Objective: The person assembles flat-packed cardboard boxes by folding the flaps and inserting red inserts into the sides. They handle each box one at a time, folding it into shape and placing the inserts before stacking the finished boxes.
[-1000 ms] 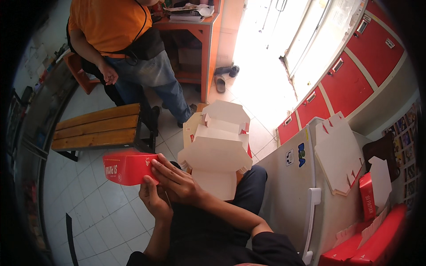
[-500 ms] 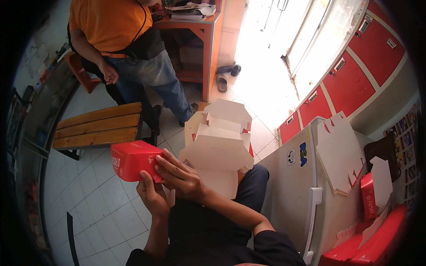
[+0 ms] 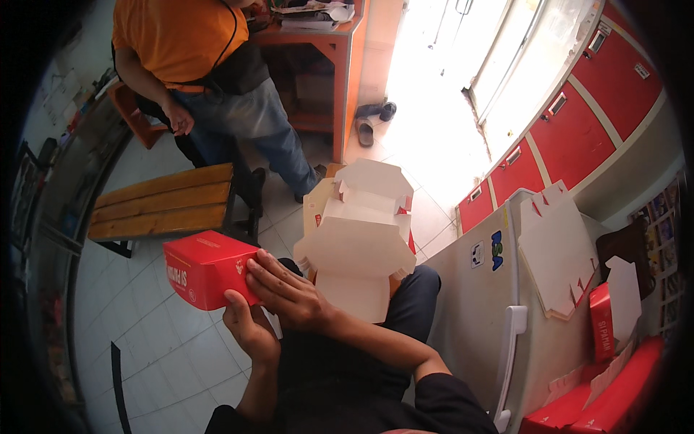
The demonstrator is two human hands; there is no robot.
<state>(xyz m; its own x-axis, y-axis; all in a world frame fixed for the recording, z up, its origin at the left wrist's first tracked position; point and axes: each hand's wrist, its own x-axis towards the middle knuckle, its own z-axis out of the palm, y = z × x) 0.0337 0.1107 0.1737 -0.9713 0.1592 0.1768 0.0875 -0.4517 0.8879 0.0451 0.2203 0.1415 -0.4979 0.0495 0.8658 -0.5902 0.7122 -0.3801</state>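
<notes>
A red cardboard food box (image 3: 211, 267) with white print is held up left of my lap. My left hand (image 3: 251, 329) grips its lower near edge, thumb against the red side. My right hand (image 3: 289, 293) crosses over from the right, its fingers laid along the end of the box and touching it. A white inner flap shows just below the right hand. In front of my knees rest flat, unfolded box blanks (image 3: 356, 242), white side up, with a few red tabs.
A person in an orange shirt (image 3: 177, 43) stands beyond a wooden bench (image 3: 163, 202). To my right is a white fridge (image 3: 470, 311) with more blanks (image 3: 553, 253) on top and red boxes (image 3: 614, 405) beside it. Red lockers (image 3: 571, 137) line the far right.
Both hands have shifted slightly left and down with the red box, which is tilted a little differently. The rest of the view has moved only slightly.
</notes>
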